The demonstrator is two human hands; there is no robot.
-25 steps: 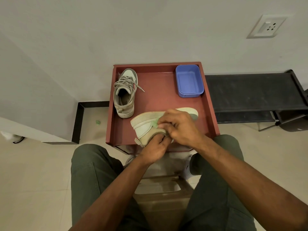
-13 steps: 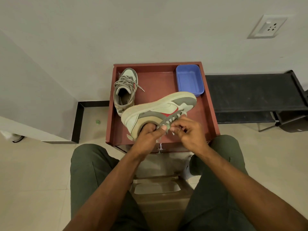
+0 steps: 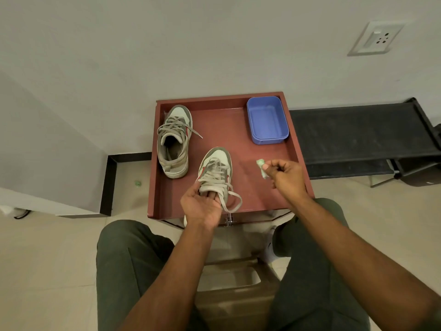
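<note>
Two grey-and-white sneakers with red accents sit in a red-brown tray [image 3: 296,149]. The far sneaker [image 3: 174,142] stands upright at the tray's left side. The near sneaker [image 3: 216,175] stands upright, toe pointing away, with my left hand [image 3: 200,206] gripping its heel opening, fingers tucked inside the collar. One loose lace loops over the tray's front edge. My right hand [image 3: 284,174] hovers to the right of that shoe and pinches a small pale green wad [image 3: 261,167] between thumb and fingers.
A blue plastic tub [image 3: 267,119] sits in the tray's far right corner. A black low rack [image 3: 358,137] stands to the right against the wall. A small green scrap [image 3: 138,183] lies on the floor at left. My knees flank the tray's stand.
The near sneaker went from lying on its side to standing upright, toe away. My right hand left the shoe and moved right with the green wad.
</note>
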